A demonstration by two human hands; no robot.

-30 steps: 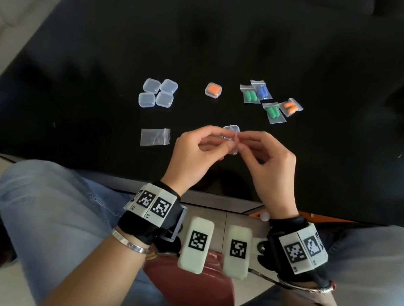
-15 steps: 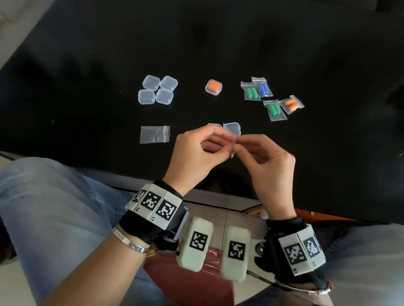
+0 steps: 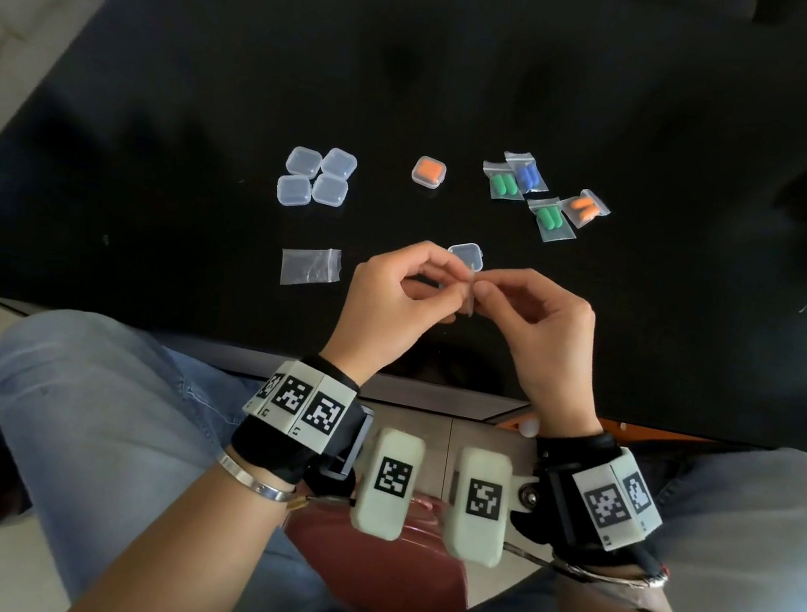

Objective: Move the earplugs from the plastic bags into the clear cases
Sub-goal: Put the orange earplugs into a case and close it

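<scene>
Pinching a small clear bag [image 3: 468, 291] between left hand [image 3: 391, 304] and right hand [image 3: 544, 325] near the bench's [image 3: 165, 65] front edge; apparently opening it, next tipping earplugs into the open case [image 3: 466, 255].

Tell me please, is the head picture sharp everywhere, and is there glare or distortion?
Head view: the filled bags and empty cases look sharp; the black table shows soft window reflections; the edges bend from the wide lens, and the far right corner is blurred.

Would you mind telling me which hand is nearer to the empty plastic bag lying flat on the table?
Left. The left hand sits just right of the empty bag, apart from it; the right hand is farther right, beyond the left.
</scene>
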